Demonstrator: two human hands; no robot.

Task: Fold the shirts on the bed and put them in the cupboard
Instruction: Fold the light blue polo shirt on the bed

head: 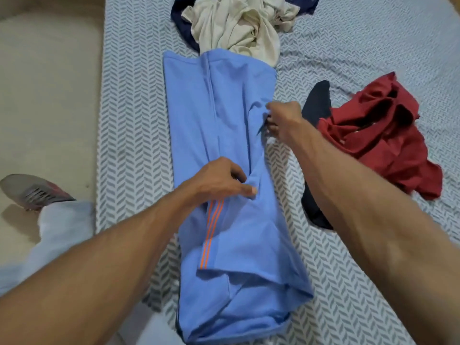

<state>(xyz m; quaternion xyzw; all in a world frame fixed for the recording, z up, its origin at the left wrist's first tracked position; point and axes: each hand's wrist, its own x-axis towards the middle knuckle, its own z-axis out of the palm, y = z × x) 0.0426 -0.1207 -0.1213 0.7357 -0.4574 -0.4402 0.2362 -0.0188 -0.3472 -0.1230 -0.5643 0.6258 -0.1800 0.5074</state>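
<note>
A light blue shirt [224, 135] with orange stripes lies lengthwise on the bed [134, 120], its sides folded in to a long narrow strip. My left hand [219, 180] pinches a fold of the blue cloth near the middle of the strip. At the strip's right edge, farther up, my right hand [282, 118] grips the blue fabric. A crumpled cream shirt [239, 28] sits on a dark navy garment [181, 23] at the far end. To the right lies a rumpled red shirt [378, 135] on a black garment [317, 103].
The bed has a grey and white herringbone sheet. Left of it is beige floor [49, 95], with my shoe [32, 192] and pale trouser leg [59, 225] beside the bed's edge. No cupboard is in view.
</note>
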